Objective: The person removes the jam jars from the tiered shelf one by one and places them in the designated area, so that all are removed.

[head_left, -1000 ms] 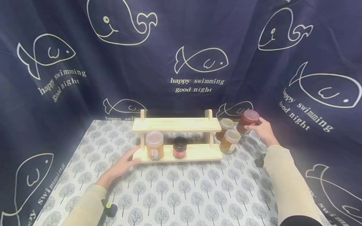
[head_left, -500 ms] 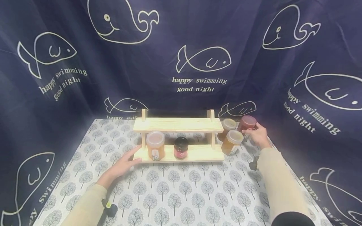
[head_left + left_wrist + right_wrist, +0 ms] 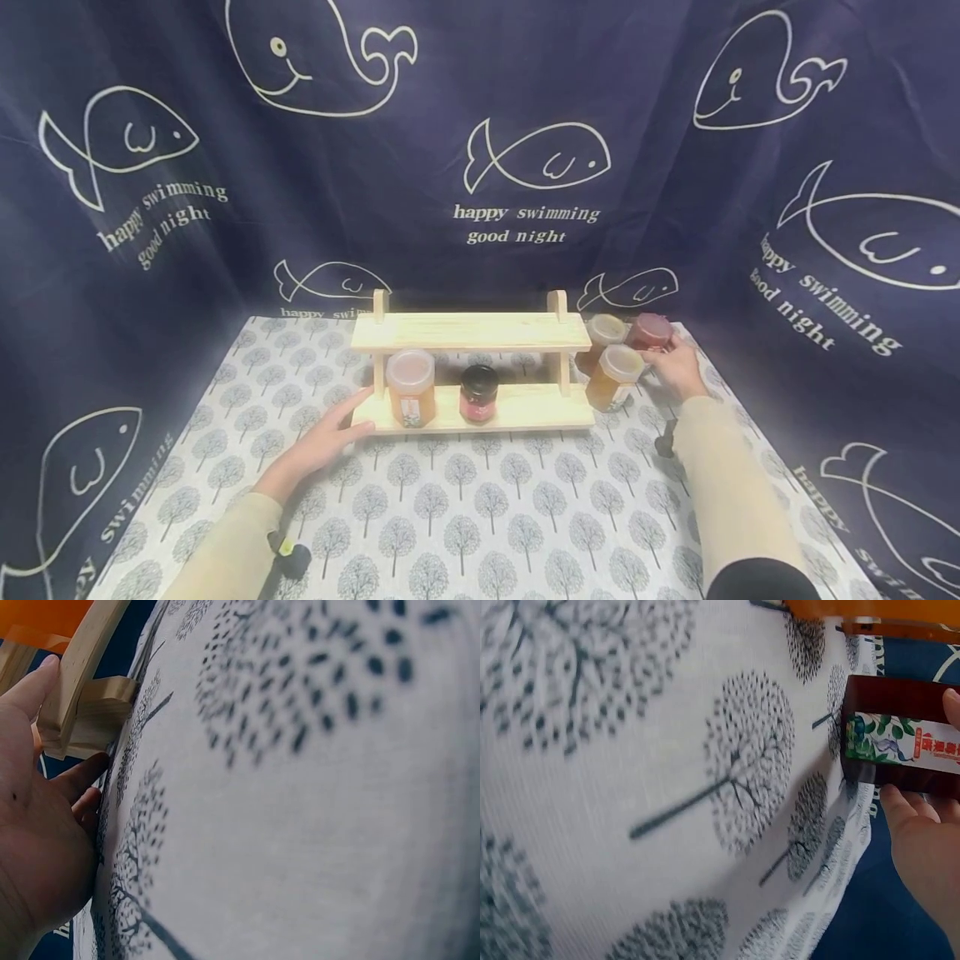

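A dark red jar (image 3: pixel 649 333) with a pink lid stands at the back right, gripped by my right hand (image 3: pixel 678 367). In the right wrist view the red jar (image 3: pixel 900 697) shows a white floral label, its base right at the cloth, the thumb on one side and fingers on the other. My left hand (image 3: pixel 324 433) holds the left end of a two-tier wooden shelf (image 3: pixel 525 408), thumb along the front edge. On the shelf's lower tier stand an amber jar (image 3: pixel 412 396) with a pale lid and a small black-lidded jar (image 3: pixel 478 393).
Two amber jars stand right of the shelf: a front one (image 3: pixel 615 382) and a rear one (image 3: pixel 598 337), close to the red jar. A tree-print cloth (image 3: pixel 465 508) covers the table. Dark blue curtains (image 3: pixel 420 183) with fish drawings enclose the back and sides.
My right hand has brought the red jar down and slightly left, beside the amber jars. My left hand stays at the shelf's end.
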Demonstrator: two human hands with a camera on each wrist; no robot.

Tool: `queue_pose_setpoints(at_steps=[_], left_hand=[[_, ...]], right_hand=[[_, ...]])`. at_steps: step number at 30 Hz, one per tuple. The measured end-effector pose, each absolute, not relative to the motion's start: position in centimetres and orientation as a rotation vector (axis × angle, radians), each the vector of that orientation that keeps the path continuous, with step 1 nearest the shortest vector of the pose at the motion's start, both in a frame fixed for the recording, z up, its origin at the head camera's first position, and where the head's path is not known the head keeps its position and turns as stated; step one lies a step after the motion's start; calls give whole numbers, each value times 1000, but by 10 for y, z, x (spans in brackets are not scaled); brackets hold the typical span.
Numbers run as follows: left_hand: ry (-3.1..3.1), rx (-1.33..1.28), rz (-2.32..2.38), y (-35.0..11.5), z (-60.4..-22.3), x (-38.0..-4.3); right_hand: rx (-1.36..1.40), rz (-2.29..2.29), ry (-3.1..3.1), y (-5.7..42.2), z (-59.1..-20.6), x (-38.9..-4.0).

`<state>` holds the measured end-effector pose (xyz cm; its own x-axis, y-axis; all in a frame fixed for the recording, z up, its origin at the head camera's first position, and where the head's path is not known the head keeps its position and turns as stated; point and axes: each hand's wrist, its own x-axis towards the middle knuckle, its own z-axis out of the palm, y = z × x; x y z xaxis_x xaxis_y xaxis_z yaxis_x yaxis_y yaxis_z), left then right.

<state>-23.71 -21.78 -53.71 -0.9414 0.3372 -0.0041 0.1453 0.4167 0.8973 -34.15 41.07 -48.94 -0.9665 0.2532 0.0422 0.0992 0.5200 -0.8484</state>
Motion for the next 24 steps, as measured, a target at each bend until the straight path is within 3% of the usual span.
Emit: queue_pose_setpoints(at_steps=[12, 24], left_hand=[[2480, 468, 1573, -219, -537, -236], [2471, 448, 1571, -217, -534, -236]], right_hand=[[-215, 1381, -2697, 413, -489, -343], [-390, 1501, -2541, 412, -468, -338]])
